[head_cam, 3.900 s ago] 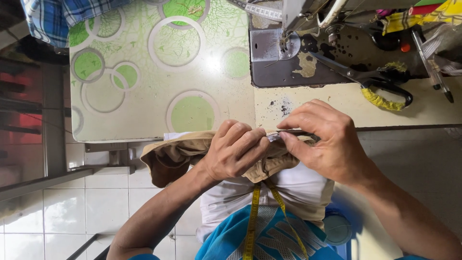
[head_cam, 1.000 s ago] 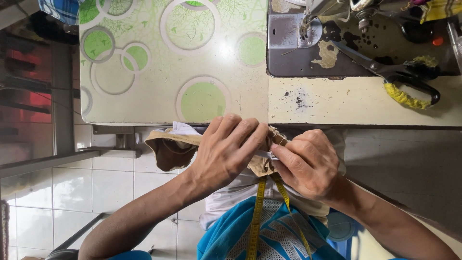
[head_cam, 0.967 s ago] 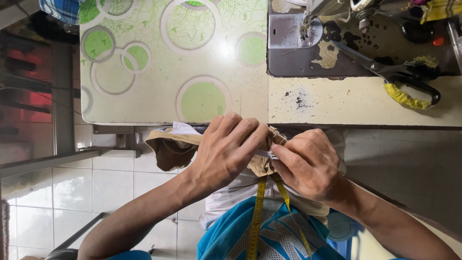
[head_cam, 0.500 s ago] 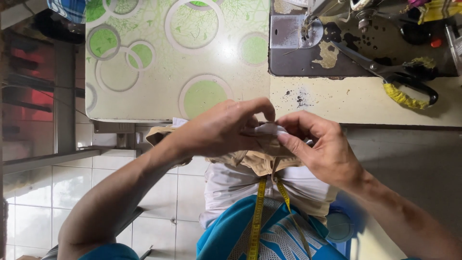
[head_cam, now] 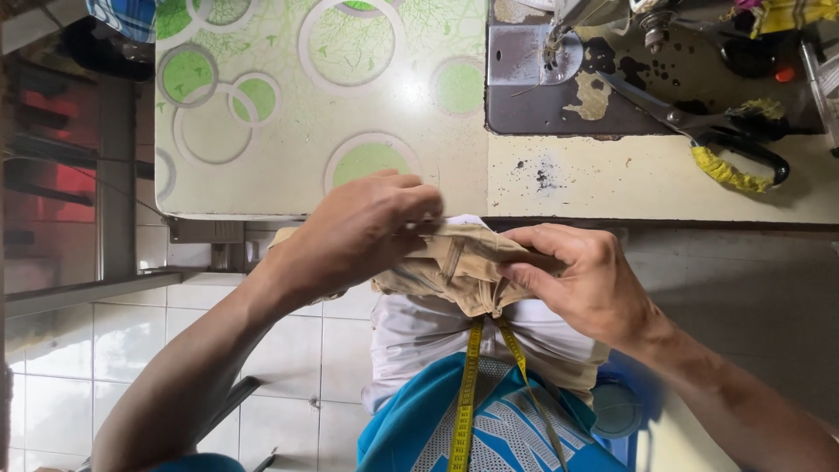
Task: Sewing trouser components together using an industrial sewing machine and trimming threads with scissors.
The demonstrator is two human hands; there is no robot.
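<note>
A folded piece of tan cloth [head_cam: 459,267] is held up in the air between both hands, just off the near edge of the table [head_cam: 647,188] and above the lap. The left hand [head_cam: 367,227] is closed over its left part, the fingers curled down on top and the cloth pinched beneath them. The right hand [head_cam: 585,280] grips the right end, thumb and fingers pressed together on a folded edge. The cloth appears to be held taut between the two grips so that a fold or seam can be worked; what exactly is being done at the fold cannot be told, as the fingers hide it.

A yellow tape measure [head_cam: 465,393] hangs from under the cloth down across a white garment [head_cam: 419,336] and a blue patterned one [head_cam: 489,433], evidently draped round the neck to be kept within reach.

Beyond the hands, the left half of the table is covered by a sheet with green circles [head_cam: 306,105]. At the far right corner the metal bed of a sewing machine [head_cam: 542,87] is set into the top, with its needle area above. Large scissors [head_cam: 699,131] with black handles lie beside it, one handle wrapped in yellow tape. Nothing stands between the hands and the machine; the near strip of table is bare but for dark stains. A tiled floor [head_cam: 288,367] is seen below, to the left.
</note>
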